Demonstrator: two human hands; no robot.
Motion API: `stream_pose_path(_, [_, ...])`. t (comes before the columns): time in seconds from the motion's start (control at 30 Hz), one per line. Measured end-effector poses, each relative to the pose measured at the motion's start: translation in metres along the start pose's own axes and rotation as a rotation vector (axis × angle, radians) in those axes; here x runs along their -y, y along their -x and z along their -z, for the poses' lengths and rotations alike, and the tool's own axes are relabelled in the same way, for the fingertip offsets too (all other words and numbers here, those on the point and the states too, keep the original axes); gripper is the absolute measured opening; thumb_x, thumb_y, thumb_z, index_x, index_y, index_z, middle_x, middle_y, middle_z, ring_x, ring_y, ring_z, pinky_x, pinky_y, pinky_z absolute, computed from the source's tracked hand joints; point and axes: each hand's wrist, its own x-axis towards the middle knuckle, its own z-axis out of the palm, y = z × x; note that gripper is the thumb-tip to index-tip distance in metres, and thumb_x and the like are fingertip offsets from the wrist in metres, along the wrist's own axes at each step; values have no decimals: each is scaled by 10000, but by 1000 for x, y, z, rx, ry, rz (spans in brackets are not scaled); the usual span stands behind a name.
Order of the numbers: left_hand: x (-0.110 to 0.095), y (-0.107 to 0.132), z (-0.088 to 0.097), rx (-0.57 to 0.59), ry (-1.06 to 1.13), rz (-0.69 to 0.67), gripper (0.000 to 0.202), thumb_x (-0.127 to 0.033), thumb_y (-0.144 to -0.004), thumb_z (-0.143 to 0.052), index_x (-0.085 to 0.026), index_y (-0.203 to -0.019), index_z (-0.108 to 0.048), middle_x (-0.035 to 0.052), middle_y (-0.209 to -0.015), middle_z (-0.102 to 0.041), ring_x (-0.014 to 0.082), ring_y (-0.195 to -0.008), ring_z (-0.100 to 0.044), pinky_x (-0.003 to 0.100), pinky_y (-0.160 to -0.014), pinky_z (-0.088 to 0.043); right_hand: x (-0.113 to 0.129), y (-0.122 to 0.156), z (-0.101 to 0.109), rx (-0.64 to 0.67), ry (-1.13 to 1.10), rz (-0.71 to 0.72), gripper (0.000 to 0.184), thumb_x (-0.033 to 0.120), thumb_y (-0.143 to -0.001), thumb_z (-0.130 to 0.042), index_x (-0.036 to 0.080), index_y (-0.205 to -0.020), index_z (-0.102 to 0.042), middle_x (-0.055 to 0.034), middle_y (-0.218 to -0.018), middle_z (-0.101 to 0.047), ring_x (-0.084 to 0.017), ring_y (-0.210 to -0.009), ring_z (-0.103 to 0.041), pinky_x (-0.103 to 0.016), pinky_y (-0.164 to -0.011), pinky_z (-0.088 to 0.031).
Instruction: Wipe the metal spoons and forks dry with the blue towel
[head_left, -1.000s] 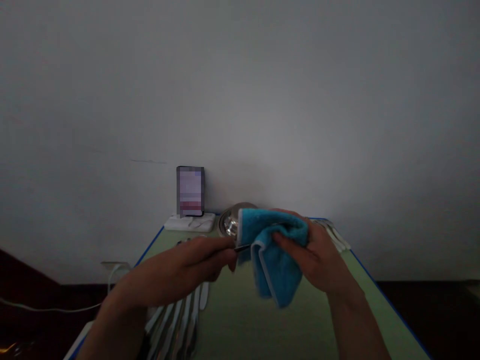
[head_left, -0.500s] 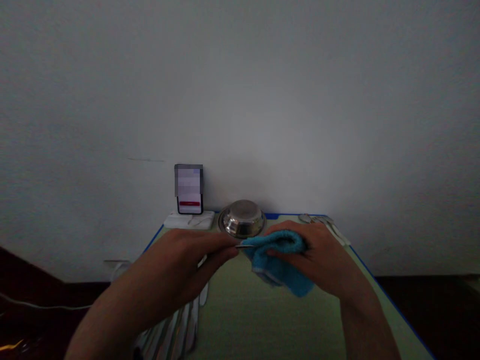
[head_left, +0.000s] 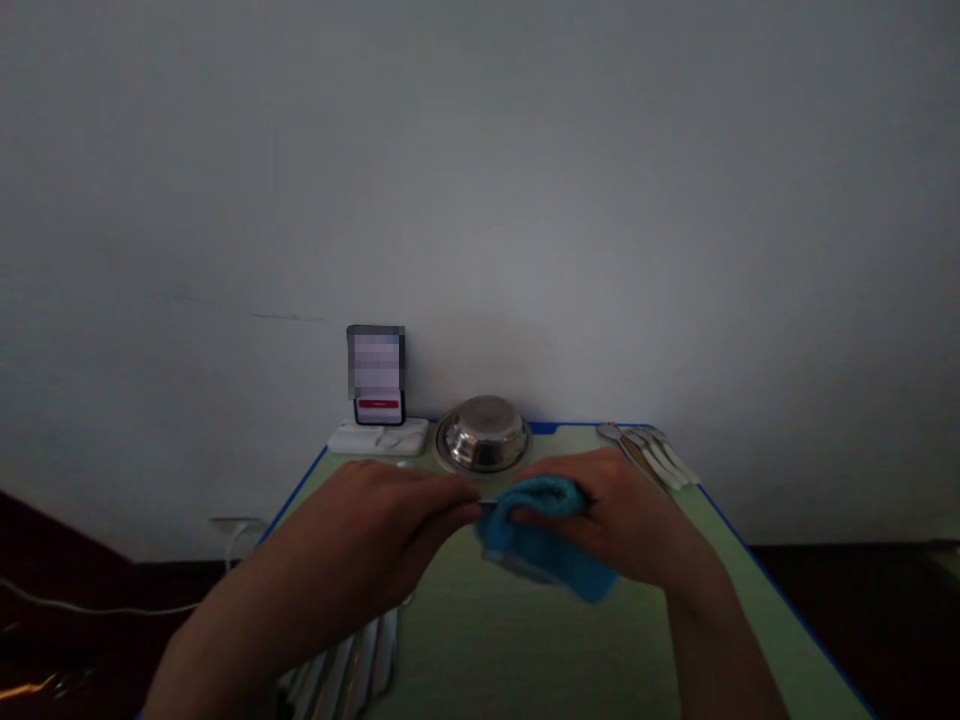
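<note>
My left hand point(head_left: 409, 515) is closed, thumb and fingers pinching the end of a thin metal piece point(head_left: 487, 501). Only a narrow edge of it shows, so its kind is unclear. My right hand point(head_left: 607, 505) grips a folded blue cloth point(head_left: 551, 565), which wraps over the other end of the metal piece. Both hands meet above the middle of the green table point(head_left: 525, 650). Just beyond them a shiny metal bowl point(head_left: 487, 435) lies upside down.
Several spoons with pale handles point(head_left: 664, 460) lie at the back right. Long flat metal cutlery point(head_left: 352, 665) lies at the front left, partly under my left arm. A phone point(head_left: 379, 375) stands on a white base point(head_left: 375, 437) by the wall point(head_left: 600, 200).
My right hand and the cloth have shifted left along the metal piece, closer to my left fingers. More of the spoons at the back right shows now.
</note>
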Motion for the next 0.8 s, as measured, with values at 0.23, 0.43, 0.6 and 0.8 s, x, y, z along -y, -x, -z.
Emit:
stream_pose_path(0.23, [1,3,5,5,-21,64,213,-349,-899,-415,-268,-972,-598,-26,-815,-666,132,-708,-610,242,-646,-405,-12,12,17,-158,-71,-65,202,286,-798,-581,277,-987,-651,19,-922,-702,-155,-787,-649,-259,-691,-491])
stream_pose_path(0.43, [3,-1,3,-21,84,242,338,-423,-916,-314,-198,-870,-563,0,-763,-637,140,-664,-575,253,-617,-407,-12,9,12,-312,-255,65,327,85,-742,-597,292,-992,-647,26,-1062,-670,-173,-969,-619,-315,-827,-492])
stream_pose_path(0.6, [-2,-2,6,68,132,217,281,-420,-897,-376,-203,-885,-553,-10,-763,-622,129,-651,-565,232,-600,-403,-9,6,10,-353,-282,91,257,136,-726,-642,276,-939,-673,5,-1029,-683,-185,-938,-633,-338,-822,-503])
stream_pose_path(0.8, [-3,1,8,126,157,183,250,-401,-885,-417,-203,-831,-560,-26,-707,-600,107,-612,-545,205,-558,-385,-9,8,11,-280,-171,77,358,176,-719,-666,307,-1051,-628,24,-1081,-661,-174,-971,-619,-326,-860,-483])
